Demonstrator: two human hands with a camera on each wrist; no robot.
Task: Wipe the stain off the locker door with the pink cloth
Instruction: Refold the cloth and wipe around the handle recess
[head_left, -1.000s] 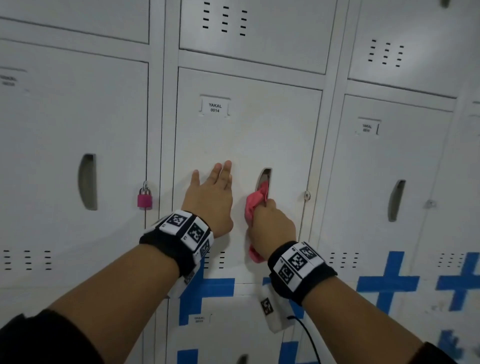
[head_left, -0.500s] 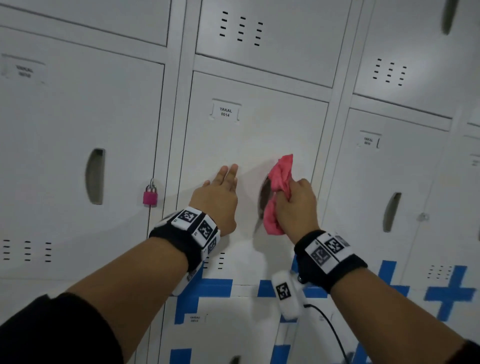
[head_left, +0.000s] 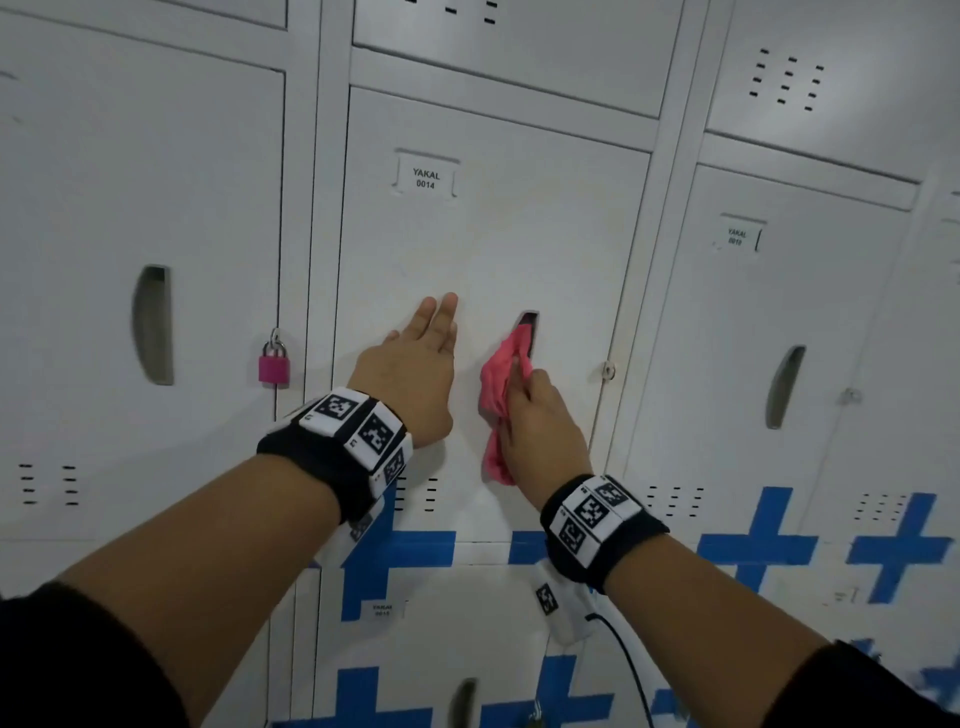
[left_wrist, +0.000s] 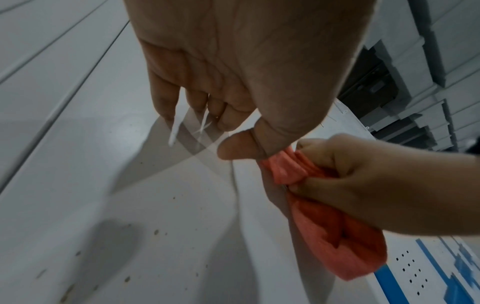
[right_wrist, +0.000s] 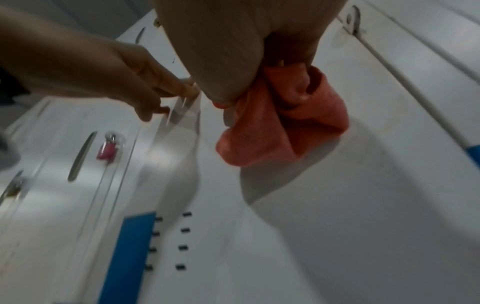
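The white locker door (head_left: 493, 249) labelled YAKAL 0014 fills the middle of the head view. My left hand (head_left: 415, 364) lies flat on it with straight fingers, left of the handle slot (head_left: 527, 327). My right hand (head_left: 535, 431) grips the bunched pink cloth (head_left: 498, 395) and presses it on the door beside and below the slot. In the left wrist view the cloth (left_wrist: 324, 226) is bunched in the right hand's fingers (left_wrist: 337, 176). The right wrist view shows the cloth (right_wrist: 280, 123) hanging under my palm. Small dark specks dot the door (left_wrist: 155, 232).
A pink padlock (head_left: 274, 364) hangs on the left neighbouring locker. A hasp (head_left: 608, 370) sits at the door's right edge. Blue tape crosses (head_left: 763, 545) mark the lower lockers. Vent slots (head_left: 415, 493) lie below my left wrist. A cable (head_left: 628, 660) trails from my right wrist.
My right hand with the cloth went up and right over the handle slot, then came back down and left beside it. The left hand stayed flat on the door.
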